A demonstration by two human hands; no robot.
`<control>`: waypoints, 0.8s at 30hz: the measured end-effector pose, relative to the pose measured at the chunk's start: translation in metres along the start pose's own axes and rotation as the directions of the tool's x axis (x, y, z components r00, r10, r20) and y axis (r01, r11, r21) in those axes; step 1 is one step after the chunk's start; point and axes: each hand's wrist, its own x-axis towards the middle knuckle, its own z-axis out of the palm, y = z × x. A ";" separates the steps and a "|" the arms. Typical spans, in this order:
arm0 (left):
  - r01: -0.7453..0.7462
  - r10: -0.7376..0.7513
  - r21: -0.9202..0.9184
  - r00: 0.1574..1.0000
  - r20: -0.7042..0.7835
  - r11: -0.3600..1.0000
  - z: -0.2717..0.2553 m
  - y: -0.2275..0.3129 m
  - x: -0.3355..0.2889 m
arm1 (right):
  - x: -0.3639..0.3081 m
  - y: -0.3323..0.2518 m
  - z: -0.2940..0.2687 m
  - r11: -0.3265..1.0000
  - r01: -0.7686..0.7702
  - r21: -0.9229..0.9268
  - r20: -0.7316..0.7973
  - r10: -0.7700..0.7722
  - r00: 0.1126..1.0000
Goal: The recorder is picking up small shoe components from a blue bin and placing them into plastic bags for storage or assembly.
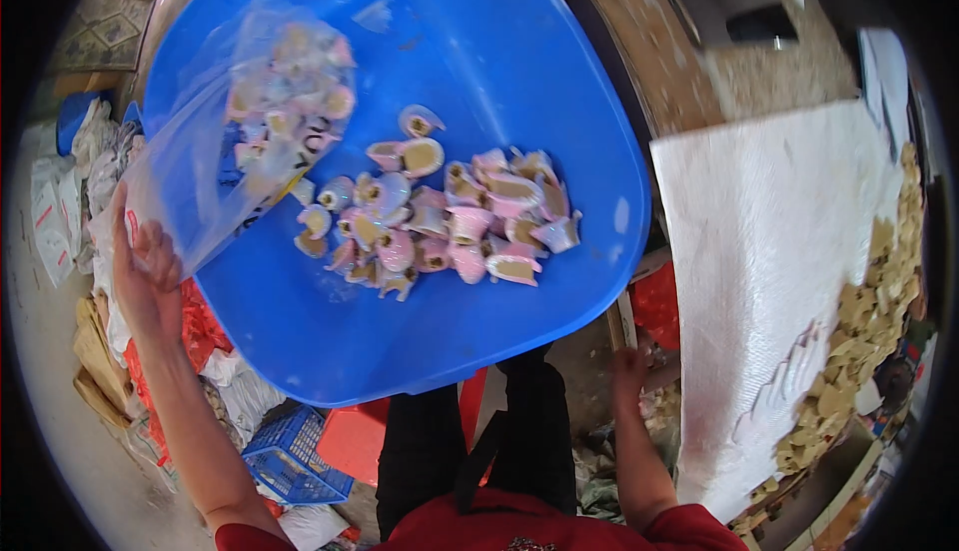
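A clear plastic bag (pixel 190 156) is gripped at its edge by my left hand (pixel 148 276), at the left rim of a large blue tub (pixel 370 361). The bag's lower end rests in the tub and holds many small pink and white pieces (pixel 292 81). A loose heap of similar glossy pieces (pixel 470 213), with tan undersides and small holes, lies on the tub's floor. My right hand (pixel 631 371) is low, just outside the tub's lower right side; its fingers are too dim and small to make out.
At the right stands a white sheet-covered surface (pixel 759 281) with several tan scraps (pixel 859 341) along its far edge. A blue crate (pixel 298 456), a red stool (pixel 355 441) and crumpled bags (pixel 240 391) sit below the tub. Wooden boards (pixel 649 41) are behind it on the right.
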 end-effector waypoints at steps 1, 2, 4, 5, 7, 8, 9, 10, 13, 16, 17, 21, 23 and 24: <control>-0.017 0.013 -0.069 0.998 -0.063 0.997 0.009 0.003 0.005 | -0.033 -0.069 -0.002 0.993 0.096 -0.066 0.026 -0.094 0.995; -0.011 0.004 -0.110 0.998 -0.062 0.994 0.016 0.006 0.014 | -0.058 -0.114 -0.008 0.962 0.216 -0.166 0.079 -0.206 0.975; 0.014 -0.020 -0.216 0.999 -0.026 0.976 0.021 0.019 0.030 | -0.098 -0.203 -0.007 0.900 0.346 -0.266 0.150 -0.316 0.937; 0.015 -0.024 -0.236 0.999 -0.035 0.972 0.024 0.023 0.038 | -0.108 -0.255 0.000 0.843 0.502 -0.196 0.238 -0.456 0.858; 0.045 -0.040 -0.276 0.999 0.024 0.960 0.029 0.032 0.051 | -0.102 -0.331 0.020 0.704 0.702 -0.107 0.379 -0.624 0.684; 0.043 -0.043 -0.281 0.999 0.006 0.959 0.033 0.038 0.051 | -0.088 -0.364 0.037 0.641 0.762 -0.090 0.445 -0.659 0.606; 0.088 -0.110 -0.297 0.992 -0.058 0.951 0.039 0.039 0.050 | -0.071 -0.390 0.061 0.619 0.776 -0.124 0.463 -0.655 0.597; 0.132 -0.177 -0.319 0.978 -0.115 0.938 0.043 0.041 0.051 | -0.051 -0.414 0.086 0.595 0.788 -0.161 0.477 -0.652 0.590; 0.187 -0.227 -0.445 0.973 -0.037 0.876 0.028 0.035 0.043 | 0.008 -0.468 0.163 0.341 0.844 -0.414 0.621 -0.572 0.536; 0.246 -0.320 -0.490 0.945 -0.071 0.836 0.028 0.025 0.034 | 0.044 -0.481 0.215 0.135 0.809 -0.573 0.732 -0.360 0.579; 0.258 -0.331 -0.476 0.940 -0.076 0.841 0.026 0.024 0.033 | 0.051 -0.477 0.227 0.019 0.794 -0.607 0.766 -0.249 0.592; 0.274 -0.358 -0.519 0.931 -0.067 0.809 0.019 0.013 0.030 | 0.076 -0.454 0.241 0.129 0.842 -0.524 0.784 -0.315 0.535; 0.261 -0.365 -0.525 0.925 -0.104 0.810 0.016 0.012 0.034 | 0.085 -0.450 0.237 0.530 0.672 -0.517 0.673 -0.234 0.702; 0.240 -0.360 -0.527 0.923 -0.137 0.816 0.015 0.011 0.035 | 0.089 -0.448 0.231 0.525 0.669 -0.526 0.671 -0.227 0.706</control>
